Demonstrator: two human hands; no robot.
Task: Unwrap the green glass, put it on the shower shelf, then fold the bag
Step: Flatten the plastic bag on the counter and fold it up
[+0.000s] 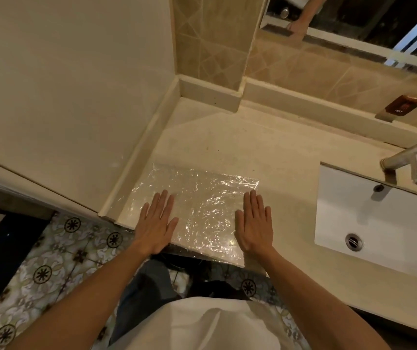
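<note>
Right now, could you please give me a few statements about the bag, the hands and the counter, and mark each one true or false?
1. The clear plastic bag lies spread flat on the counter. True.
2. The left hand grips the faucet. False: it lies flat, palm down, on the bag's left part.
3. The right hand lies flat on the bag's right edge. True.
4. The green glass stands on the bag. False: no glass is in view.
5. The bag lies inside the sink. False: it is on the counter, left of the sink.
</note>
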